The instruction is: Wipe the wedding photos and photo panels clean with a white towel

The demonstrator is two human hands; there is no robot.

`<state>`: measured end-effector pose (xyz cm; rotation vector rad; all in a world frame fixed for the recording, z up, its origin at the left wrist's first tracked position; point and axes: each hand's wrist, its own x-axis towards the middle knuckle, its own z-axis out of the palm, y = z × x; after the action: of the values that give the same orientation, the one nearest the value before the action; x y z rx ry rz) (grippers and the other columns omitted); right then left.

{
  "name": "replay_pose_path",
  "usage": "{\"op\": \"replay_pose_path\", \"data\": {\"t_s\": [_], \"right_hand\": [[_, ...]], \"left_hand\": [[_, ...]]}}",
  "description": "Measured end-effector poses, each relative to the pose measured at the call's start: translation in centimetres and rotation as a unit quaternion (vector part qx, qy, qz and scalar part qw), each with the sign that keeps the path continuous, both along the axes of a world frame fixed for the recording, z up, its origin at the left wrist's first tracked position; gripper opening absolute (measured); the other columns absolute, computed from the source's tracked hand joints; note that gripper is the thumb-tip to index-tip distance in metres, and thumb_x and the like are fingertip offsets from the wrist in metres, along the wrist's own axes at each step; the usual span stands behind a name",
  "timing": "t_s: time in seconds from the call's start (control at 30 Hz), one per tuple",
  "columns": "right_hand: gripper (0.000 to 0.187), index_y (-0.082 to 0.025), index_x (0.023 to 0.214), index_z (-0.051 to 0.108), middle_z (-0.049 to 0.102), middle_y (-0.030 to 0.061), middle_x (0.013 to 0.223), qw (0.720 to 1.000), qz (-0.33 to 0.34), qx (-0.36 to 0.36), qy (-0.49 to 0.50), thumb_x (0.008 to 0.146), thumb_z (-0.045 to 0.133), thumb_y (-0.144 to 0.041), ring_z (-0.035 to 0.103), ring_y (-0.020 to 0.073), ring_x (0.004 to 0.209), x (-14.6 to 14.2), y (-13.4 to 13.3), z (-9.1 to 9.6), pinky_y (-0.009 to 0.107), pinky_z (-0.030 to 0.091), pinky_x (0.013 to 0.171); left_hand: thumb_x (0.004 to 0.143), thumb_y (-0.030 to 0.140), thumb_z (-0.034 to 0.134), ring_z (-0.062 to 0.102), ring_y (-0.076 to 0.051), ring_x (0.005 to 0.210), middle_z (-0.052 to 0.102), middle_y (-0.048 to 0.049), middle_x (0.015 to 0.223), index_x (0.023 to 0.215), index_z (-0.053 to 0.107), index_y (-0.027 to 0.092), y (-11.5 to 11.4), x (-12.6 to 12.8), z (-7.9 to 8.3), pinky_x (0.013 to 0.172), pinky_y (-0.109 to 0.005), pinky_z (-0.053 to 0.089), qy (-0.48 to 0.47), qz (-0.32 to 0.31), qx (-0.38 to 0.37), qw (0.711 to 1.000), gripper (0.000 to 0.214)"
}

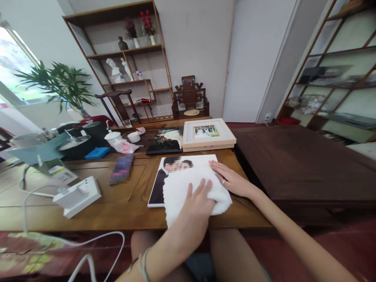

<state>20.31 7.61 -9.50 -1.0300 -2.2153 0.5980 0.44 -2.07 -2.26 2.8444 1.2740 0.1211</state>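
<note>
A white fluffy cloth [179, 194] covers the lower right of a photo panel [155, 192] that lies flat on the wooden table and shows a couple. My left hand [198, 205] presses on the cloth with its fingers bent into it, and a fold bulges by the knuckles. Along the panel's right side rests my right hand [230, 179], ringed, its fingers stretched out over the edge; its thumb is partly hidden near the cloth. Behind the panel are a dark photo panel [166, 141] and a light wooden picture frame [230, 138] side by side.
To the left, a white power strip [84, 196] with cables stands on the table [141, 217]. Behind it are a small open box [57, 170], a blue box [97, 152], a white teapot [114, 137] and a cup [134, 137]. A low dark table [293, 164] stands right.
</note>
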Motion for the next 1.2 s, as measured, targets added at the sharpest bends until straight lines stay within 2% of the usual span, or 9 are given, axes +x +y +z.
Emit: {"op": "replay_pose_path", "data": {"t_s": [0.17,0.33,0.47,0.6,0.67,0.8,0.97,1.1,1.2], "right_hand": [[0.048,-0.024,0.138,0.042,0.034,0.0058,0.149,1.000,-0.011,-0.012,-0.017,0.093,0.036,-0.042,0.025,0.0222,0.139,-0.2,-0.3,0.3,0.048,0.022,0.115],[0.049,-0.021,0.138,0.041,0.033,0.0073,0.149,1.000,-0.010,-0.005,-0.021,0.094,0.034,-0.042,0.024,0.0216,0.140,-0.4,-0.3,0.5,0.047,0.021,0.115],[0.049,-0.022,0.138,0.042,0.034,0.0073,0.149,1.000,-0.011,0.001,-0.018,0.094,0.035,-0.042,0.025,0.0225,0.139,-0.4,-0.3,0.4,0.048,0.021,0.114],[0.048,-0.024,0.138,0.042,0.034,0.0059,0.149,1.000,-0.008,0.004,-0.014,0.094,0.035,-0.042,0.025,0.0220,0.139,-0.2,-0.3,0.3,0.048,0.022,0.115],[0.047,-0.025,0.138,0.041,0.034,0.0049,0.149,1.000,-0.006,0.005,-0.006,0.094,0.035,-0.042,0.026,0.0223,0.139,-0.2,-0.3,0.2,0.049,0.022,0.114],[0.047,-0.025,0.138,0.041,0.033,0.0048,0.150,1.000,-0.004,0.002,-0.006,0.094,0.035,-0.041,0.025,0.0224,0.139,-0.3,-0.3,0.4,0.049,0.020,0.115],[0.050,-0.018,0.139,0.040,0.031,0.0086,0.150,0.999,-0.011,-0.014,-0.033,0.095,0.033,-0.041,0.022,0.0209,0.140,-0.4,-0.3,0.6,0.046,0.019,0.116],[0.049,-0.022,0.139,0.040,0.032,0.0070,0.150,1.000,-0.011,-0.011,-0.026,0.095,0.033,-0.042,0.023,0.0208,0.140,-0.4,-0.3,0.4,0.047,0.020,0.115],[0.048,-0.025,0.139,0.040,0.033,0.0057,0.150,1.000,-0.010,-0.006,-0.016,0.094,0.034,-0.042,0.024,0.0214,0.140,-0.3,-0.3,0.2,0.048,0.021,0.115]], "left_hand": [[0.069,-0.007,0.038,0.031,-0.023,0.136,0.043,-0.0099,0.142,0.100,0.063,0.017,2.8,-5.5,1.7,0.110,-0.046,0.027,-0.030,0.060,-0.098,0.993,0.046],[0.065,-0.007,0.039,0.047,-0.024,0.124,0.063,-0.0114,0.119,0.080,0.065,0.014,7.1,-9.4,1.9,0.103,-0.036,0.036,-0.040,0.093,-0.046,0.994,0.037],[0.067,-0.004,0.040,0.055,-0.023,0.113,0.069,-0.0101,0.102,0.071,0.062,0.015,10.0,-10.0,2.0,0.096,-0.031,0.041,-0.052,0.072,-0.012,0.996,0.030],[0.066,-0.003,0.040,0.051,-0.024,0.119,0.069,-0.0102,0.104,0.069,0.061,0.016,12.1,-9.9,1.8,0.098,-0.033,0.039,-0.052,0.056,-0.015,0.997,0.028],[0.065,-0.003,0.040,0.045,-0.023,0.125,0.066,-0.0092,0.112,0.069,0.060,0.016,12.4,-10.0,1.5,0.101,-0.034,0.036,-0.048,0.043,-0.023,0.998,0.029],[0.063,-0.005,0.036,0.038,-0.021,0.131,0.055,-0.0076,0.131,0.075,0.061,0.016,10.9,-10.0,1.2,0.110,-0.040,0.025,-0.050,0.039,-0.044,0.997,0.035],[0.065,-0.006,0.036,0.045,-0.020,0.127,0.062,-0.0087,0.122,0.084,0.061,0.016,5.2,-10.3,1.1,0.111,-0.040,0.025,-0.089,0.081,-0.076,0.990,0.039],[0.066,-0.005,0.037,0.039,-0.017,0.131,0.056,-0.0044,0.130,0.083,0.058,0.020,-0.3,-10.8,1.1,0.111,-0.038,0.029,-0.131,0.017,-0.093,0.987,0.037],[0.070,-0.004,0.037,0.041,-0.014,0.129,0.056,-0.0019,0.130,0.082,0.056,0.022,-2.3,-10.6,1.1,0.111,-0.035,0.030,-0.165,-0.006,-0.114,0.980,0.034]]}}
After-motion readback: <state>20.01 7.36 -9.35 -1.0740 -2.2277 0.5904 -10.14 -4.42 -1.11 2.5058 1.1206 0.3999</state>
